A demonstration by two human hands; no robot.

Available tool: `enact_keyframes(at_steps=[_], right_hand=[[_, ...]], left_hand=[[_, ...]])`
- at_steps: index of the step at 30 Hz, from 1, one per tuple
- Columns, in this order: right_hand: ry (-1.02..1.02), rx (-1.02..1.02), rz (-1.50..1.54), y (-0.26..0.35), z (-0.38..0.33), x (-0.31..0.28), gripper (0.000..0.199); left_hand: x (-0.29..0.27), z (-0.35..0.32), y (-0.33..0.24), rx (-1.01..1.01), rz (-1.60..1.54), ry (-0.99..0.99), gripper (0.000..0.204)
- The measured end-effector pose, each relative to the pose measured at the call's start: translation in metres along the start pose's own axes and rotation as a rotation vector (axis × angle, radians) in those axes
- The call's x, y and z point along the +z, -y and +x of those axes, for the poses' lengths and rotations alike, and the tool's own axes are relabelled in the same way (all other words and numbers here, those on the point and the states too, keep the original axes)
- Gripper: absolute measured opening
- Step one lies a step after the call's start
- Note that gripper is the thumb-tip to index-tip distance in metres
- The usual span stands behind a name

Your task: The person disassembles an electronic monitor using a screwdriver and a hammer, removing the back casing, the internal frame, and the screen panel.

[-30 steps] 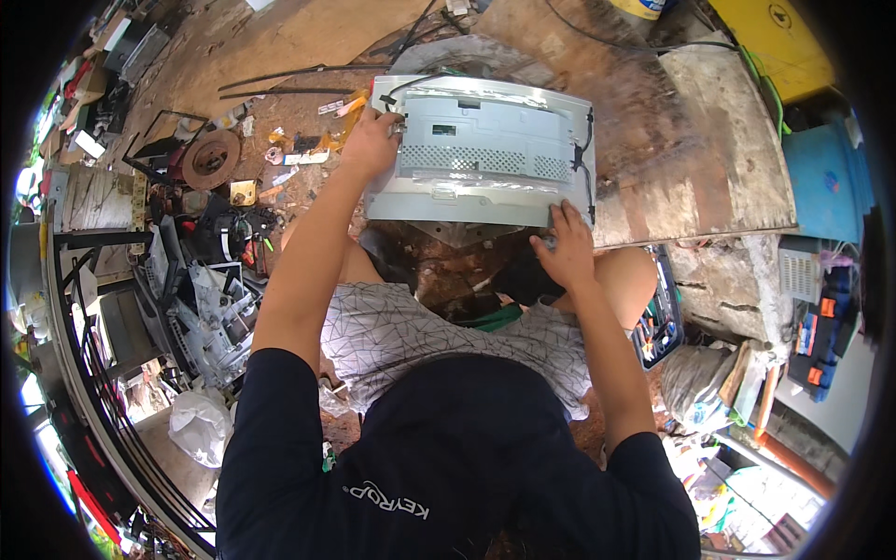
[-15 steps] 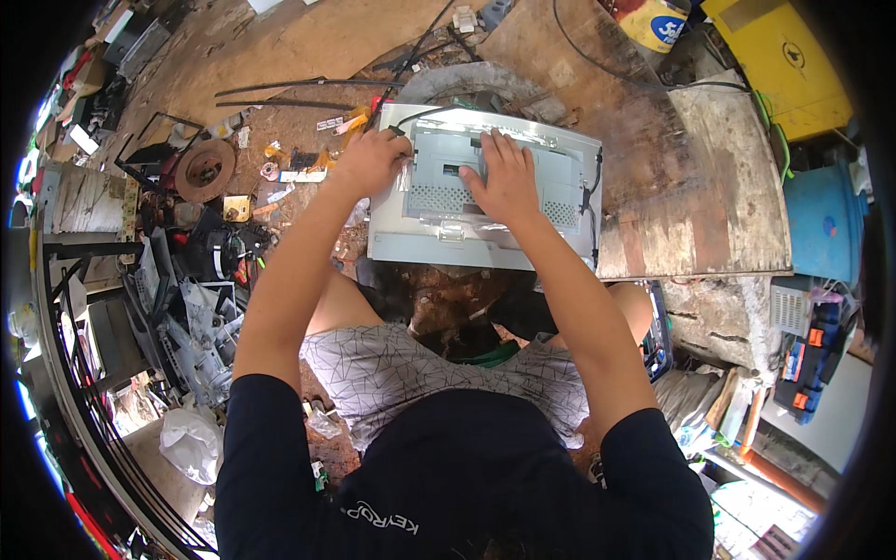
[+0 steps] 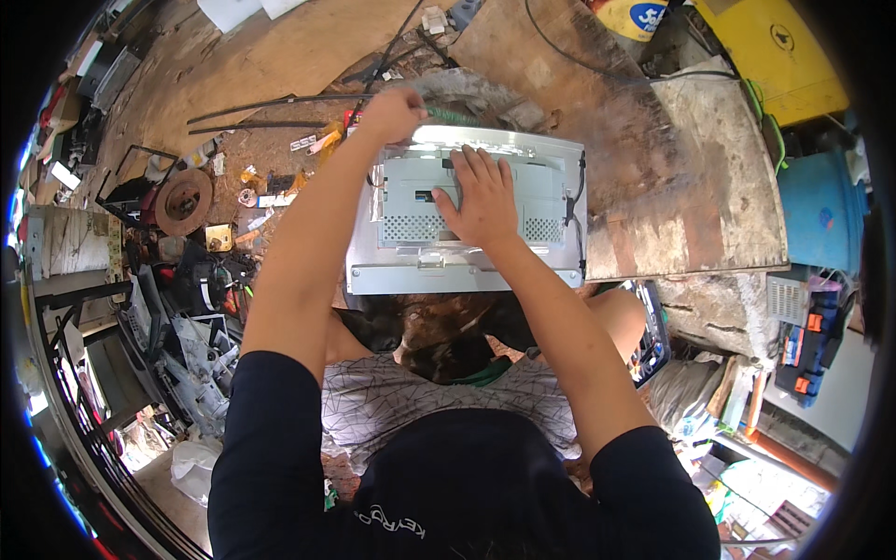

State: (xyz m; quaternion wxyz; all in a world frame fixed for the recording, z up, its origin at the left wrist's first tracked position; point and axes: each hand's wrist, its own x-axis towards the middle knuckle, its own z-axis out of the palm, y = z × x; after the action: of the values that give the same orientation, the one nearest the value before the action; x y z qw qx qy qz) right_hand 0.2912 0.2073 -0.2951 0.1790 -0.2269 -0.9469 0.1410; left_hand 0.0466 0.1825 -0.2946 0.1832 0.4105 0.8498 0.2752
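A flat display panel (image 3: 369, 271) lies with its metal back up over my knees. A raised perforated metal cover (image 3: 411, 224) sits in its middle, with a small opening near my thumb. My right hand (image 3: 483, 201) rests flat on this cover, fingers stretched forward. Beyond the panel's far left corner is my left hand (image 3: 394, 116), its fingers curled; what they hold, if anything, I cannot make out. Just right of those fingertips lies a green ribbed piece (image 3: 452, 117). Thin black cables (image 3: 576, 219) run down the panel's right side.
A worn wooden board (image 3: 667, 205) lies to the right, with a blue bucket (image 3: 821, 224) and a yellow box (image 3: 779, 56) beyond. Scrap parts (image 3: 201, 336) pile up on the left, near a rusty disc (image 3: 184, 202). Black strips (image 3: 257, 126) lie ahead on the ground.
My left hand has moved up from the panel's left edge to past its far corner. The panel sits slightly nearer me and further left; my right hand stays flat on it.
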Motion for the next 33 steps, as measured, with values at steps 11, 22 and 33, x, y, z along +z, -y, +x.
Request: enact_keyframes(at_steps=[11, 22, 33], right_hand=[[-0.044, -0.030, -0.037, -0.001, -0.001, 0.004, 0.063], [-0.015, -0.016, -0.054, 0.000, 0.000, 0.004, 0.064], [-0.016, -0.014, -0.036, 0.001, 0.001, 0.002, 0.063]], left_hand=[[-0.050, -0.085, 0.097, -0.388, -1.420, -0.401, 0.028], [-0.015, -0.114, 0.045, -0.256, -0.315, -0.525, 0.039], [-0.037, -0.115, 0.041, 0.332, 0.699, -0.060, 0.018]])
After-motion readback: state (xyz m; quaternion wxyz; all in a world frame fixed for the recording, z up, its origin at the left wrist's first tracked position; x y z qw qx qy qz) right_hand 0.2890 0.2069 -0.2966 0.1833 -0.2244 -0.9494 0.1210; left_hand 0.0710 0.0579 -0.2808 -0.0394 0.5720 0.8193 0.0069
